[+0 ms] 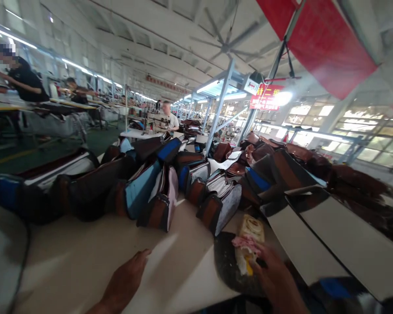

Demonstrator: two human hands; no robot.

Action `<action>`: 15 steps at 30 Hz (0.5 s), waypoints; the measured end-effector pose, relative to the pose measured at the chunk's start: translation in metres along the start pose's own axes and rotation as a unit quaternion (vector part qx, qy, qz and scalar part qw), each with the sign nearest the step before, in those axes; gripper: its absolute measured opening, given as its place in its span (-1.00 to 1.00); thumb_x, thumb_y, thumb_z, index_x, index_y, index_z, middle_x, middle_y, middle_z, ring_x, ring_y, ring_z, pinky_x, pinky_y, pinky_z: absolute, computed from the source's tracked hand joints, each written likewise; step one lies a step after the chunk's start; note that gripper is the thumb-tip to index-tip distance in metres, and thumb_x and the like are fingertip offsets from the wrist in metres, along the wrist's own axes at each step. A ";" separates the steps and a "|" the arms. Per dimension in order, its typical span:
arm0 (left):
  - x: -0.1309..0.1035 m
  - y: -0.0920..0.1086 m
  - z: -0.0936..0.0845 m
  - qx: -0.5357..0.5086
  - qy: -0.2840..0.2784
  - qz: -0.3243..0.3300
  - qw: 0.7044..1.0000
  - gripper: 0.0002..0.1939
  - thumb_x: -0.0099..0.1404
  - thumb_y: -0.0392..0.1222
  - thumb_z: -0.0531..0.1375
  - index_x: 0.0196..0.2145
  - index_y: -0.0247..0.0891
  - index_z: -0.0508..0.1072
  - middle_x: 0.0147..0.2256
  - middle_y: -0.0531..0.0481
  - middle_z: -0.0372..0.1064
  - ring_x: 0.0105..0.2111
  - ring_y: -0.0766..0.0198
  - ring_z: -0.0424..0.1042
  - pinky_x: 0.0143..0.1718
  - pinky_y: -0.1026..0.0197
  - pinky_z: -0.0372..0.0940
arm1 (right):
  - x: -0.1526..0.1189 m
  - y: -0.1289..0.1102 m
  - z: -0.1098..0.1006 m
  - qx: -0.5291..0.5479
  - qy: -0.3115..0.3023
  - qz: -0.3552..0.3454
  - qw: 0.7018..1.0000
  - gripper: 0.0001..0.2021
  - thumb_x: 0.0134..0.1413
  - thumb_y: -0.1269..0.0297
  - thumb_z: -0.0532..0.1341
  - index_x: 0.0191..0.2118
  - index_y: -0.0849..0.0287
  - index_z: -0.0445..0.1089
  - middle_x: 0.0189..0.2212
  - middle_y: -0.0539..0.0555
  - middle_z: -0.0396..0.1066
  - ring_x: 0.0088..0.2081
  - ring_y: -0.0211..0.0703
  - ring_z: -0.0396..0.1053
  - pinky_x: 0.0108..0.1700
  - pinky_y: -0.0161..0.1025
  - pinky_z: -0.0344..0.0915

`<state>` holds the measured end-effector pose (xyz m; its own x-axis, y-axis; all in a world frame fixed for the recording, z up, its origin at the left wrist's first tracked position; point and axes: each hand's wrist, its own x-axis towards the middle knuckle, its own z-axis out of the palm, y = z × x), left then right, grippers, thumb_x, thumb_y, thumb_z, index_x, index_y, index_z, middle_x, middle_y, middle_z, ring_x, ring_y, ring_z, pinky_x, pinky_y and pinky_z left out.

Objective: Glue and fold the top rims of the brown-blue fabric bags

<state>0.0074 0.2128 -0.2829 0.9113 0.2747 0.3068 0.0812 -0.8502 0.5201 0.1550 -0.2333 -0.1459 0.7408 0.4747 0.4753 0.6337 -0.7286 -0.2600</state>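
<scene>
Two hands at bottom edge, both cut off at wrist or forearm by frame. Left hand [126, 279]: flat on pale table [85, 261], fingers loosely together and extended, holding nothing, tips toward bag pile. Right hand [276, 279]: blurred, fingers curled about lower end of food roll [249, 244]; exact grip hard to make out. Roll: pale wrap, pink and yellow filling showing at end nearest fingers, upper end projecting past fingertips. Dark round pad [225, 266] beneath roll and right fingers, part hidden by hand.

Beyond left fingertips, well apart: pile of bags [157, 196], brown, black, blue and grey, leaning against one another, many half hidden by neighbours. Beyond right fingertips: brown pieces [281, 170] heaped, edges smeared by motion. Right of right fingers: flat grey boards [333, 240], lower corner cut off by frame. Left of left hand: curved grey shape [3, 257], cut off, cannot tell what.

Writing: red sign [265, 97] overhead with yellow characters, too blurred to read. Red banner [320, 39] at top right, no legible text. No brand legible on bags.

Background: seated person [168, 120] at sewing machine, other persons [23, 78] at far left benches, ceiling fan [227, 43].
</scene>
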 end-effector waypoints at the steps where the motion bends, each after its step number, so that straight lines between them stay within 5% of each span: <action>1: -0.001 0.000 0.000 0.000 -0.001 -0.007 1.000 -0.63 0.46 -0.12 -0.07 0.06 -0.12 0.43 0.03 -0.05 0.50 0.02 0.09 0.50 0.11 0.05 0.37 | 0.034 -0.019 0.006 -0.022 -0.012 0.001 1.000 -0.61 0.29 0.07 0.06 0.10 0.18 0.33 0.08 0.28 0.40 0.12 0.09 0.40 0.10 -0.01 0.43; 5: -0.004 0.000 0.000 -0.005 -0.002 -0.027 1.000 -0.67 0.46 -0.10 -0.04 0.02 -0.12 0.44 -0.01 -0.06 0.51 -0.04 0.08 0.52 0.02 0.05 0.40 | 0.154 -0.061 0.037 -0.061 -0.015 0.003 0.998 -0.56 0.23 0.00 0.17 0.05 0.26 0.33 0.03 0.34 0.35 0.07 0.20 0.34 0.11 0.04 0.30; 8: -0.004 -0.002 0.000 -0.009 -0.002 -0.019 1.000 -0.69 0.46 -0.09 -0.04 -0.01 -0.11 0.44 -0.04 -0.06 0.52 -0.06 0.09 0.53 0.00 0.07 0.40 | 0.207 -0.065 0.064 -0.081 -0.046 -0.007 0.996 -0.63 0.10 0.03 0.31 -0.16 0.27 0.43 -0.13 0.30 0.39 0.01 0.21 0.33 0.07 0.01 0.25; 12: -0.004 -0.001 0.000 -0.008 -0.006 -0.023 1.000 -0.69 0.46 -0.13 -0.06 -0.02 -0.14 0.43 -0.07 -0.08 0.52 -0.11 0.11 0.54 -0.04 0.08 0.41 | 0.224 -0.074 0.086 -0.078 -0.098 -0.032 0.992 -0.79 0.05 0.20 0.35 -0.27 0.23 0.44 -0.22 0.15 0.40 -0.11 0.02 0.35 -0.04 -0.10 0.25; 15: -0.006 0.003 -0.004 -0.018 -0.010 -0.026 0.999 -0.68 0.45 -0.13 -0.07 -0.04 -0.15 0.44 -0.07 -0.09 0.52 -0.09 0.10 0.53 -0.02 0.07 0.39 | 0.213 -0.090 0.082 -0.068 -0.104 -0.046 0.991 -0.88 0.09 0.30 0.30 -0.29 0.23 0.41 -0.18 0.15 0.40 -0.09 0.01 0.33 -0.04 -0.11 0.22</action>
<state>0.0008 0.2111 -0.2798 0.9140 0.3083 0.2637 0.1135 -0.8183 0.5634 0.2744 -0.0261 -0.0901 0.7195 0.6239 0.3050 0.6758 -0.7302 -0.1006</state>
